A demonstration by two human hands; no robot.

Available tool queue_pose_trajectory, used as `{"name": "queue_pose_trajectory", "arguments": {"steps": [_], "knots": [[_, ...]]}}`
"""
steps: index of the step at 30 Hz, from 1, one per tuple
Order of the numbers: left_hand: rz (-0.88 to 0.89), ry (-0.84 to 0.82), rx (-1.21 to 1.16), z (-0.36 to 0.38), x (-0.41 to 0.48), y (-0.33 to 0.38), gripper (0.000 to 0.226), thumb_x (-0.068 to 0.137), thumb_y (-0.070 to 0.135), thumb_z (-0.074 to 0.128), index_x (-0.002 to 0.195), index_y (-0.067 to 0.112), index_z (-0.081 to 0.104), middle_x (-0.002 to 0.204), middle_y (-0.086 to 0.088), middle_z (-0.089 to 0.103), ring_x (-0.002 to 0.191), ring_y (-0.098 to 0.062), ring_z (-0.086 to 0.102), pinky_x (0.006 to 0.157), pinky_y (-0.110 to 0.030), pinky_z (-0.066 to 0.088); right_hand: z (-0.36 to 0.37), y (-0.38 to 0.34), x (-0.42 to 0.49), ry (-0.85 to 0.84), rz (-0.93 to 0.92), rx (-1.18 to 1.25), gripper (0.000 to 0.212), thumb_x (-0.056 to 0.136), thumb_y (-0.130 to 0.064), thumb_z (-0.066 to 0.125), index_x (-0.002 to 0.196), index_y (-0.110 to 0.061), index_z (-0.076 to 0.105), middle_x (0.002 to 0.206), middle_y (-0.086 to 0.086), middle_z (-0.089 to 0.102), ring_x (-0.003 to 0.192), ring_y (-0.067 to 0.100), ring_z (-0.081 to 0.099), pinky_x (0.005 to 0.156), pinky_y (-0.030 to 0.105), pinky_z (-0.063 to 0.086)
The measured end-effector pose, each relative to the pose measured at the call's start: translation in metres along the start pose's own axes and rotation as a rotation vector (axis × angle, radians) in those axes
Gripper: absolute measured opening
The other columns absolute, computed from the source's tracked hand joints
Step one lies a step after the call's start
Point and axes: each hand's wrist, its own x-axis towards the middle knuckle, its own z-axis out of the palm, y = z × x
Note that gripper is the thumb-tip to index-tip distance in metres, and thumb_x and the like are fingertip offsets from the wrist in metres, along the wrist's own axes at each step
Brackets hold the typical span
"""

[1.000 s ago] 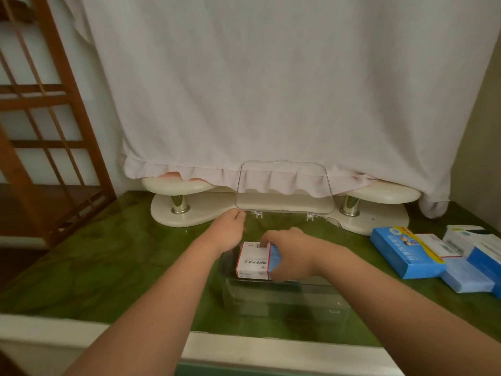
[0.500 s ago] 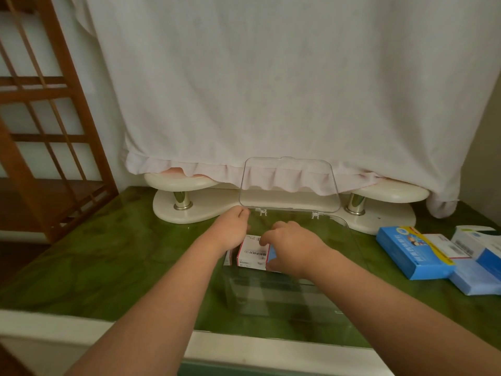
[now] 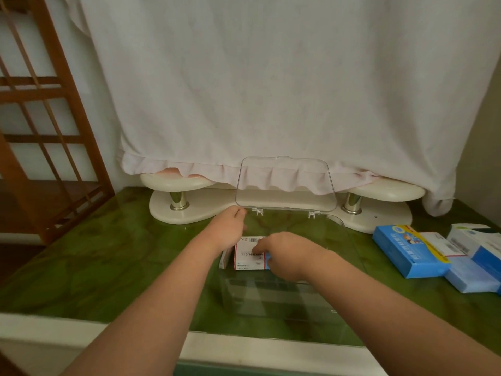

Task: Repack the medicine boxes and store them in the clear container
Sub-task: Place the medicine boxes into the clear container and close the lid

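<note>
The right hand (image 3: 287,253) is curled over a white-and-red medicine box (image 3: 247,261), which is pinched at its right end between fingers and thumb; the box is held inside the clear container (image 3: 271,302), toward its left rear part, with a barcoded face turned upward; a second box (image 3: 224,262), narrow and pale, is seen just left of it, partly hidden by the left wrist. The left hand (image 3: 227,229) is placed at the container's left rear corner with its fingers bent; whether the rim is gripped by it cannot be told. The container's lid (image 3: 284,183) is stood upright on its hinges at the back. The container is set on a green bench (image 3: 108,253); a blue box (image 3: 406,253), a pale blue box (image 3: 471,276) and a white-and-blue box (image 3: 479,240) are laid together well to the right, outside the container. A white cloth (image 3: 271,90) is hung behind, over a cream stand (image 3: 189,213); a wooden frame (image 3: 54,126) is seen at the left.
</note>
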Motion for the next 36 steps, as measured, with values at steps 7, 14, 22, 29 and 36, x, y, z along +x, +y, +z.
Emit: {"name": "queue_pose_trajectory", "arguments": {"steps": [7,14,22,29,36], "knots": [[0.007,0.017,0.016,0.0,0.001,-0.002,0.04,0.106,0.031,0.028,0.139,0.02,0.048,0.129,-0.005,0.062,0.097,-0.012,0.054,0.095,-0.035,0.045,-0.002,0.001,-0.008,0.135,0.02,0.132,0.042,0.095,-0.021,0.044,0.136,-0.024,0.053,0.136,0.005,0.059,0.117,0.028,0.058,0.094,0.042,0.052],[-0.016,0.023,-0.028,0.004,0.003,-0.001,0.039,0.106,0.03,0.029,0.137,0.018,0.049,0.126,-0.007,0.063,0.094,-0.016,0.059,0.095,-0.04,0.05,-0.024,0.031,-0.044,0.703,0.124,0.319,0.033,0.094,-0.024,0.05,0.124,-0.019,0.064,0.118,0.001,0.068,0.108,0.019,0.062,0.091,0.035,0.052],[-0.038,0.017,-0.053,0.005,0.005,-0.003,0.038,0.106,0.03,0.03,0.135,0.018,0.05,0.125,-0.01,0.065,0.097,-0.02,0.061,0.102,-0.045,0.047,0.0,0.121,-0.07,1.026,0.447,0.273,0.03,0.092,-0.019,0.057,0.118,-0.008,0.065,0.116,0.013,0.066,0.109,0.032,0.055,0.095,0.042,0.044],[-0.05,0.017,-0.057,0.006,0.006,-0.004,0.036,0.105,0.031,0.032,0.132,0.02,0.052,0.119,-0.008,0.067,0.099,-0.02,0.062,0.101,-0.046,0.048,0.034,0.174,-0.088,0.384,0.917,0.015,0.07,0.091,-0.056,0.041,0.146,-0.013,0.033,0.153,0.016,0.032,0.142,0.037,0.025,0.117,0.055,0.021],[-0.059,0.011,-0.057,0.006,0.005,-0.004,0.036,0.105,0.033,0.032,0.132,0.021,0.052,0.117,-0.007,0.067,0.102,-0.021,0.061,0.102,-0.048,0.047,0.047,0.165,-0.086,0.45,0.755,0.034,0.056,0.091,-0.052,0.046,0.137,-0.019,0.048,0.138,0.009,0.049,0.13,0.029,0.042,0.111,0.047,0.034]]}}
